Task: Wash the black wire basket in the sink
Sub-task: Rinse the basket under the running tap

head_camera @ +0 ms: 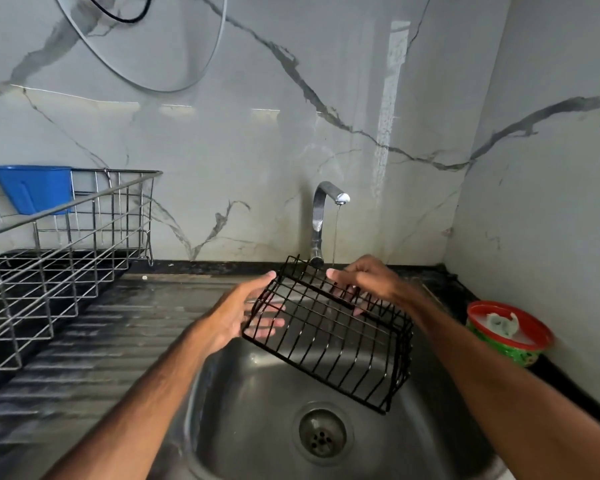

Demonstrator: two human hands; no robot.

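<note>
The black wire basket (329,332) hangs tilted above the steel sink (257,393), under the chrome tap (321,220), from which a thin stream of water runs. My left hand (243,311) supports the basket's left end with straight fingers behind the wires and the thumb on the top corner. My right hand (364,282) grips the basket's far upper rim, fingers curled through the wires. The drain (322,434) lies below the basket.
A steel dish rack (59,244) with a blue cup holder (33,188) stands on the ribbed drainboard (94,341) at left. A red-rimmed green tub (510,332) sits on the dark counter at right. The marble wall stands close behind the tap.
</note>
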